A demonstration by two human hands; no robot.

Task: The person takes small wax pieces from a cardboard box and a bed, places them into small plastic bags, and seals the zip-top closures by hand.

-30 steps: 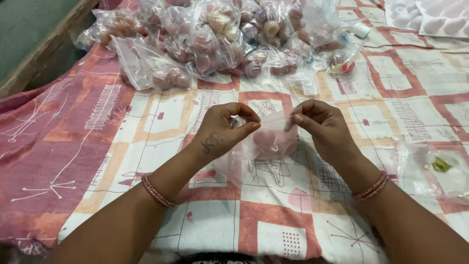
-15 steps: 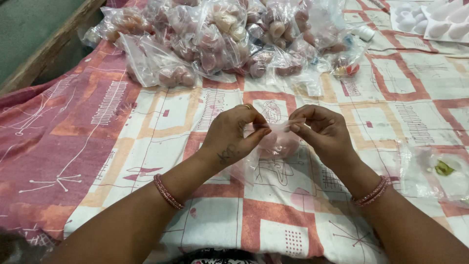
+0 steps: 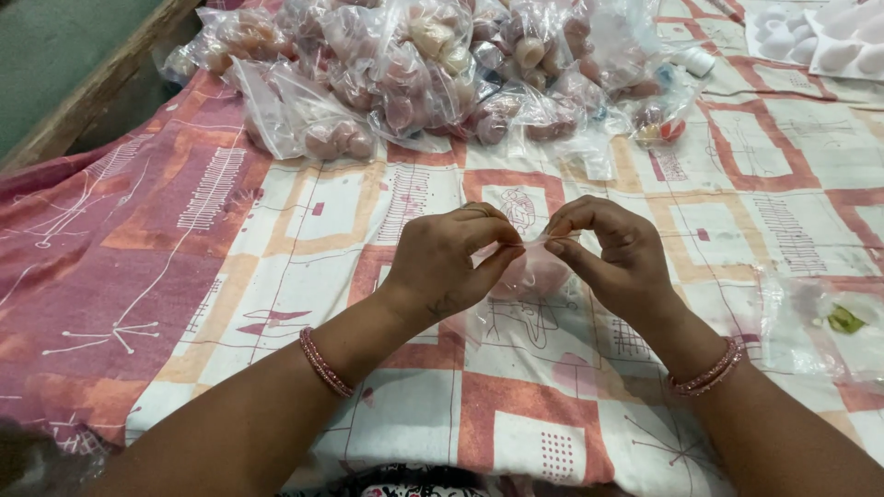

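My left hand and my right hand pinch the top edge of a small clear plastic bag between thumbs and forefingers, just above the patterned cloth. The bag holds a few pale pink rounded pieces, partly hidden behind my fingers. The two hands are close together, fingertips almost touching at the bag's mouth. Pink bangles sit on both wrists.
A heap of several filled clear bags with pink and cream pieces lies at the far centre. White moulded trays sit at the far right. A loose clear bag with a green scrap lies at the right. A wooden edge borders the cloth's left.
My hands have drawn closer together along the bag's top edge, and the bag has bunched up between them.
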